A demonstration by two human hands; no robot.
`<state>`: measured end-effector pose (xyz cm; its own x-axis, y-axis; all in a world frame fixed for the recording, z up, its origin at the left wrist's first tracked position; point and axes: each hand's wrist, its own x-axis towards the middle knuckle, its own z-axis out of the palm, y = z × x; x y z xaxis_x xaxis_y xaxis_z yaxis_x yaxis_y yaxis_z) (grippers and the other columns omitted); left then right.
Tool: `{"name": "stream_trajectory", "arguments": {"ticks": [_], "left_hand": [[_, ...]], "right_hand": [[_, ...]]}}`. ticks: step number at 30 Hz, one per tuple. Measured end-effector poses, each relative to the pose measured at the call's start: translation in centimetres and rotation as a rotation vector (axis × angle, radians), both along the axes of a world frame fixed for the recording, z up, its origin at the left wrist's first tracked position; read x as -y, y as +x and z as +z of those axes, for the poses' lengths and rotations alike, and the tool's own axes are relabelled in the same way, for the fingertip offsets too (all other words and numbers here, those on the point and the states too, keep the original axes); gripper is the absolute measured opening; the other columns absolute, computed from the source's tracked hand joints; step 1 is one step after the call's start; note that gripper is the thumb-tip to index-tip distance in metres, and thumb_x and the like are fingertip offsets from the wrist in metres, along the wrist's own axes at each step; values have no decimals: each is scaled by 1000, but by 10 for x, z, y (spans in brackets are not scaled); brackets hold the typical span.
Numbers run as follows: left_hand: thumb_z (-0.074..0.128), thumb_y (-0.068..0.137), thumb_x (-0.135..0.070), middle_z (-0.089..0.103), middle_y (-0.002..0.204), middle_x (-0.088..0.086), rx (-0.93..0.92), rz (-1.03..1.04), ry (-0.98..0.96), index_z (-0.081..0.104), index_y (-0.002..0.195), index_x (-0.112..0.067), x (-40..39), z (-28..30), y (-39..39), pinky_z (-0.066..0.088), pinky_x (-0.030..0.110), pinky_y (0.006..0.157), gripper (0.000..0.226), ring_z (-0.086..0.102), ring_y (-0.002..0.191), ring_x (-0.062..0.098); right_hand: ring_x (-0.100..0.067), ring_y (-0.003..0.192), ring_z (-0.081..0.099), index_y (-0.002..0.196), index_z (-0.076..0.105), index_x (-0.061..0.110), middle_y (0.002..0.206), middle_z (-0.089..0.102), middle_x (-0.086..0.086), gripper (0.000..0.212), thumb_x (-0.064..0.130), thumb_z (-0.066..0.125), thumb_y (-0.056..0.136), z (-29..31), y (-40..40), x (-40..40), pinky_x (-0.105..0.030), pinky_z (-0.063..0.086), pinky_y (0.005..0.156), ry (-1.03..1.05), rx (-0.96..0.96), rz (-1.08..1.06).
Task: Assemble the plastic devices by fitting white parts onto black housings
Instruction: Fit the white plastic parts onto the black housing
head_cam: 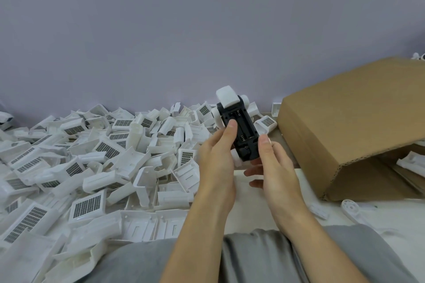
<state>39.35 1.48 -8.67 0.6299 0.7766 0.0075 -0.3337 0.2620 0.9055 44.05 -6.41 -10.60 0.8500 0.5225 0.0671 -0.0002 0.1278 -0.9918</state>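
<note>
— How do the fingers sit?
— Left hand [215, 156] curls round the black housing [240, 132], thumb pressed on its open face. Right hand [273, 163] pinches the near end, thumb on the right edge.
— And beyond?
— A white part [226, 96] caps the housing's far end. White casings [92, 167] are heaped left; a cardboard box [345, 122] lies right.

White floor [264, 218] bears white parts [96, 158] and cardboard box [345, 122].
</note>
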Motion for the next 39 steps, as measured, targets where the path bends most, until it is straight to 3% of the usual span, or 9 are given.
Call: {"name": "stream_trajectory", "arguments": {"ticks": [5,7,10,14,17,23,28,35,39], "left_hand": [[57,100,-34,77,94,15,74,84,15,75,101,-9,-4,2,-3,57,37,70,31,73,83,28],[59,100,-32,78,93,11,116,182,-46,75,100,-9,-7,6,-6,59,40,77,28,75,87,27],[61,99,-34,79,89,4,162,331,-76,79,82,-19,-14,9,-11,58,46,91,29,75,89,22],[61,99,-36,78,83,-5,171,469,-124,78,66,-36,-17,9,-12,55,49,98,38,74,89,17],[61,99,-35,78,82,-5,178,493,-144,78,66,-37,-18,9,-12,53,52,100,38,74,92,19],[61,98,-37,79,89,0,163,468,-121,79,70,-32,-16,6,-10,49,54,104,34,71,103,26],[62,99,-34,78,88,0,158,454,-104,80,72,-28,-15,7,-8,50,54,103,33,72,101,27],[62,99,-32,79,93,3,171,443,-114,79,84,-19,-13,7,-9,50,54,103,26,72,103,28],[62,99,-33,78,93,3,179,482,-93,80,79,-24,-15,6,-9,50,55,103,28,71,105,29]], "right_hand": [[-11,74,66,113,53,37,78,71,8,36,57,48,85,-2,0,4,-34,47,71,85,14,63],[-12,76,65,118,49,41,79,71,4,29,40,51,89,-4,2,4,-30,47,72,29,68,15],[-10,79,63,111,57,43,83,71,4,44,6,53,87,-6,2,5,-12,44,64,-165,273,11],[1,103,53,126,55,39,103,59,18,51,17,61,81,-5,-4,5,-9,41,83,-403,453,188],[-7,119,43,141,33,44,111,45,24,69,18,62,84,-5,-7,6,-37,34,109,-510,550,269],[1,140,28,148,32,42,146,40,27,63,46,61,92,-8,-11,3,-42,24,118,-507,626,302],[-4,126,46,129,57,40,120,59,25,36,45,57,93,-11,-8,2,-39,34,109,-590,689,217],[-5,112,51,118,65,37,106,61,24,37,48,65,83,-10,-7,2,-37,42,100,-592,699,168],[-1,103,56,111,66,34,102,62,19,32,33,67,80,-10,-4,1,-20,44,86,-466,588,78]]}}
